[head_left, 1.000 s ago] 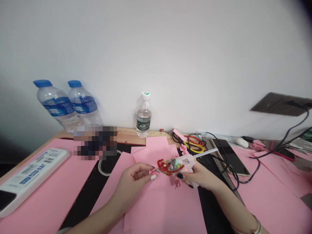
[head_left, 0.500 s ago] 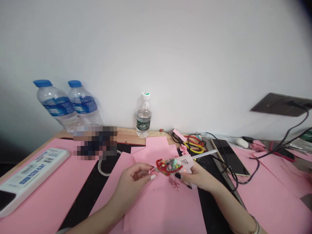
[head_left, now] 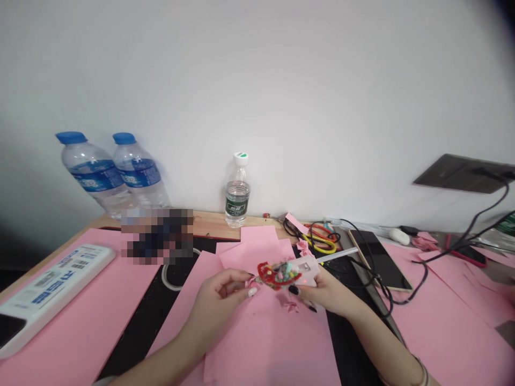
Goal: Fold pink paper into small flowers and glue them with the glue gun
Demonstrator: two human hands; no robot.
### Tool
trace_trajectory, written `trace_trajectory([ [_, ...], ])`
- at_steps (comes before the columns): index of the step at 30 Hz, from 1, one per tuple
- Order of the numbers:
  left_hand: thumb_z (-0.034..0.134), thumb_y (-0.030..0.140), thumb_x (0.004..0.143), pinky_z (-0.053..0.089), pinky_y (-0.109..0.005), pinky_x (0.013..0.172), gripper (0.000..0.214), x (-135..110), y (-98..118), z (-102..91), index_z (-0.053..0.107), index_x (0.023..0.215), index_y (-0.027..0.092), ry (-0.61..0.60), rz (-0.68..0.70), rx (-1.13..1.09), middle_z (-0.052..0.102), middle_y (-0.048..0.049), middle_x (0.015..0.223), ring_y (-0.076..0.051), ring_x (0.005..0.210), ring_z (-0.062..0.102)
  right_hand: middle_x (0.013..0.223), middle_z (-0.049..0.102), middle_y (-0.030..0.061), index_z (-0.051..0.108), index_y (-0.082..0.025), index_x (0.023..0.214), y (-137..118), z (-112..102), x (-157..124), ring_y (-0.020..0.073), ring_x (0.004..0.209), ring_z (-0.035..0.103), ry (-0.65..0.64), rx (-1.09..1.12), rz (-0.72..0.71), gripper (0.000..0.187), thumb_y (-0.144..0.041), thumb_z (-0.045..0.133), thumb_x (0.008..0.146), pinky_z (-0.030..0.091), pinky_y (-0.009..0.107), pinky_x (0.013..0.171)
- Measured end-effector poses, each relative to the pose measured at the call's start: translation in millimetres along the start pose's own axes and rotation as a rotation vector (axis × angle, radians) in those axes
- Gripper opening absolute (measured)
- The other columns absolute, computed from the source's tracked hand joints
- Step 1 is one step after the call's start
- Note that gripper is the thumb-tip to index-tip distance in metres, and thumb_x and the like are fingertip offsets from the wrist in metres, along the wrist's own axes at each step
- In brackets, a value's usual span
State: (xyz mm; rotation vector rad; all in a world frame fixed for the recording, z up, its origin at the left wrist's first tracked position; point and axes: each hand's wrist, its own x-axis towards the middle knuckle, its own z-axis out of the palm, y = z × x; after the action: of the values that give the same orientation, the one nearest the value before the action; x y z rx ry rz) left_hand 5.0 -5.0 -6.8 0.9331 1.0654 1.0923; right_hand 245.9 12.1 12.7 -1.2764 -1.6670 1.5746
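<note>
My right hand grips a pale pink hot glue gun decorated with red and coloured bits; a clear glue stick sticks out of its back toward the right. My left hand is pinched on a tiny pink paper piece held at the gun's nozzle. Both hands hover over pink paper sheets. A small folded pink paper flower lies on the sheet just under the gun.
Two large water bottles and a small bottle stand by the wall. A white box lies at the left. Scissors, black cables, a dark tablet and a tape roll lie on the table.
The glue gun and my right hand have shifted slightly left toward my left hand. The small pink flower under the gun now lies a little lower on the sheet.
</note>
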Motion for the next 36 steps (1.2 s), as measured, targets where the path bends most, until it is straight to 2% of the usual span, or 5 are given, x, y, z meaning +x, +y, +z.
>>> trace_trajectory([
  [13,0.082,0.026,0.059,0.053,-0.027,0.070,0.024,3,5,-0.4,0.068,0.076,0.019,0.038,0.012,-0.032,0.073,-0.0021,0.077,-0.018,0.075,0.067,0.060,0.051,-0.0045,0.062,-0.015,0.091,-8,8,1,0.0086,0.050,0.040,0.052,-0.018,-0.109,0.019,-0.029,0.067,0.079,0.034,0.019,0.046],
  [21,0.082,0.026,0.060,0.053,-0.027,0.069,0.024,7,2,-4.3,0.069,0.078,0.017,0.037,-0.011,-0.060,0.073,-0.0029,0.078,-0.018,0.075,0.067,0.077,0.066,0.0043,0.066,-0.014,0.093,-14,12,0,0.0151,0.064,0.056,0.021,-0.179,-0.162,0.020,-0.031,0.058,0.087,0.043,0.024,0.059],
  [25,0.082,0.024,0.061,0.053,-0.027,0.069,0.023,8,2,-4.9,0.068,0.078,0.018,0.038,-0.022,-0.080,0.073,-0.0025,0.078,-0.018,0.075,0.067,0.068,0.063,0.0035,0.066,-0.016,0.079,-20,14,-1,0.0166,0.062,0.056,0.024,-0.273,-0.238,0.019,-0.031,0.058,0.086,0.043,0.024,0.058],
  [31,0.083,0.024,0.059,0.053,-0.026,0.070,0.024,6,5,-3.6,0.068,0.076,0.017,0.047,-0.046,-0.098,0.073,-0.0014,0.077,-0.017,0.075,0.067,0.059,0.054,0.0005,0.056,-0.018,0.063,-18,12,-1,0.0136,0.052,0.047,0.243,-0.463,-0.362,0.019,-0.025,0.058,0.081,0.037,0.024,0.050],
  [36,0.083,0.025,0.061,0.052,-0.025,0.071,0.025,6,5,-4.2,0.068,0.078,0.017,0.034,-0.050,-0.089,0.074,-0.0022,0.080,-0.016,0.076,0.067,0.063,0.063,0.0038,0.060,-0.017,0.069,-10,-3,1,0.0190,0.057,0.058,0.587,-0.540,-0.348,0.015,-0.026,0.055,0.080,0.044,0.028,0.055],
])
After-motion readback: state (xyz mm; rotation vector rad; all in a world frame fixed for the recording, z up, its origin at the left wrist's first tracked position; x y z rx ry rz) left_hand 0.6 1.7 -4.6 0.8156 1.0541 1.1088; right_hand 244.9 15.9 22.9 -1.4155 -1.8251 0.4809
